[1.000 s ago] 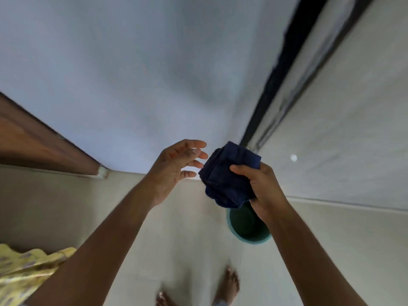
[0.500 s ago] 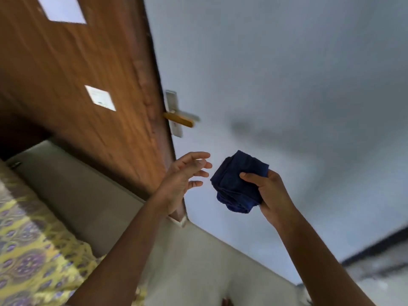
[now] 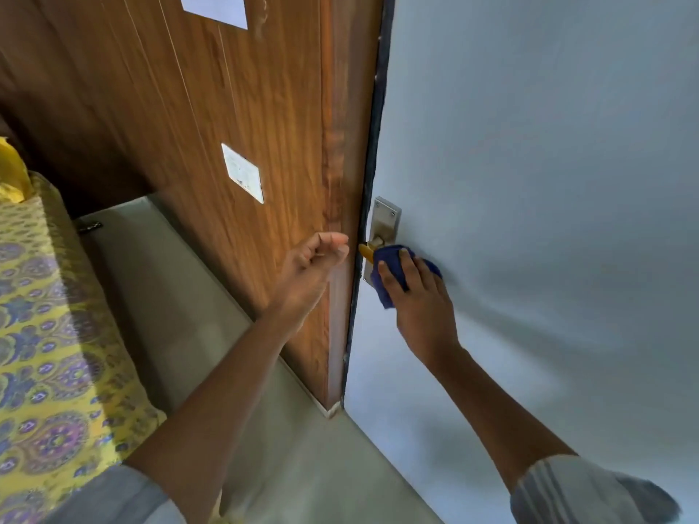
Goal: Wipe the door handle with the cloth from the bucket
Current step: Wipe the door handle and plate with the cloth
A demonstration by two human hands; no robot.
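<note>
A dark blue cloth (image 3: 389, 259) is bunched over the door handle (image 3: 366, 251), whose yellow lever shows only at its near end. My right hand (image 3: 418, 296) is shut on the cloth and presses it against the handle. The silver backplate (image 3: 385, 219) rises above the cloth on the pale blue door (image 3: 529, 183). My left hand (image 3: 312, 264) hovers just left of the handle, in front of the wooden panel, fingers loosely curled and holding nothing. The bucket is out of view.
A brown wooden panel (image 3: 246, 107) with two white paper patches stands left of the door's dark edge. A bed with a yellow patterned sheet (image 3: 45, 334) fills the lower left. Grey floor (image 3: 212, 315) runs between bed and panel.
The view swung from the bucket and floor up to the door. My right hand carried the cloth forward onto the handle. My left hand's fingers curled in beside it.
</note>
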